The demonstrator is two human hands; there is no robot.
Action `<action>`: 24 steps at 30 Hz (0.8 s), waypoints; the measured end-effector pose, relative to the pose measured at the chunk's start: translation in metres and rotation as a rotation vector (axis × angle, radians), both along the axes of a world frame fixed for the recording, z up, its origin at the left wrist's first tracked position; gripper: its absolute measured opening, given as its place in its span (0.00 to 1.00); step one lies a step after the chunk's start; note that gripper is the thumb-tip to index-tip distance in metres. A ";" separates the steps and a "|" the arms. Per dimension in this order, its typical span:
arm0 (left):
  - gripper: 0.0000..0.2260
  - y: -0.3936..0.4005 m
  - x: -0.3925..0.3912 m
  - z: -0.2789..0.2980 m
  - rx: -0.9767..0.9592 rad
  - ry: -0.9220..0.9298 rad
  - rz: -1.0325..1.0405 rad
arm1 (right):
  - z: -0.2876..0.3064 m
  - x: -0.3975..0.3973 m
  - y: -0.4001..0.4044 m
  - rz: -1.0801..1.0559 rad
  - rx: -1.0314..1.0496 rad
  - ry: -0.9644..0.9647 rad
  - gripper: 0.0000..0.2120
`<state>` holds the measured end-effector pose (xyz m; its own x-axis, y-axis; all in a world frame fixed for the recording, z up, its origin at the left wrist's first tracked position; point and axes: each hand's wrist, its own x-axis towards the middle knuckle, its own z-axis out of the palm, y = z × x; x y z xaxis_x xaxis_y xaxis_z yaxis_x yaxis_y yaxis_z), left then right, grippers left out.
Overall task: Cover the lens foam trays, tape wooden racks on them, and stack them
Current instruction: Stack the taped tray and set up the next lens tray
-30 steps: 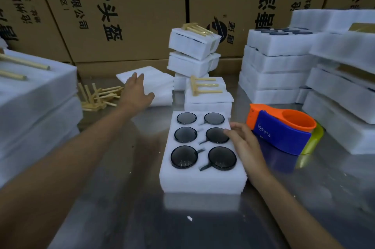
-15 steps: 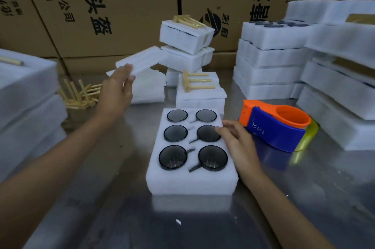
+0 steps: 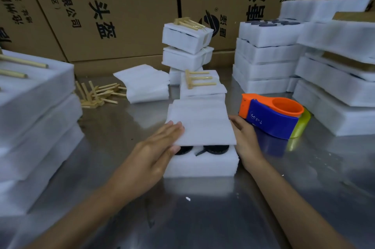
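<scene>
Hiding most lenses (image 3: 217,149), foam sheet (image 3: 200,123) pinched in left hand (image 3: 156,153) grip, right hand (image 3: 246,139) grip unclear.

Both your forearms reach in from the bottom edge, bare, converging toward the centre. Your left hand (image 3: 156,151) is palm down, fingers straight and together on top of the foam cover sheet (image 3: 200,123) at its left edge, thumb tucked under that edge. Your right hand (image 3: 246,139) sits at the sheet's right edge, fingers curled against it; fingertips partly hidden.
</scene>
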<state>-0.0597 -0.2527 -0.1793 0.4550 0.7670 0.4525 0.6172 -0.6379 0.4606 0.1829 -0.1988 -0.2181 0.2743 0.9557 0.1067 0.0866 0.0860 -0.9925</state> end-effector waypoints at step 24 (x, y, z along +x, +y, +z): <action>0.20 0.243 -0.121 -0.034 -0.237 0.198 0.775 | -0.012 0.009 0.025 -0.049 0.086 0.236 0.08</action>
<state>-0.1812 -0.0095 -0.2130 -0.1868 0.9605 0.2065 0.9252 0.1013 0.3657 0.1921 -0.1740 -0.2296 0.3466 0.9310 0.1144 -0.1401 0.1720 -0.9751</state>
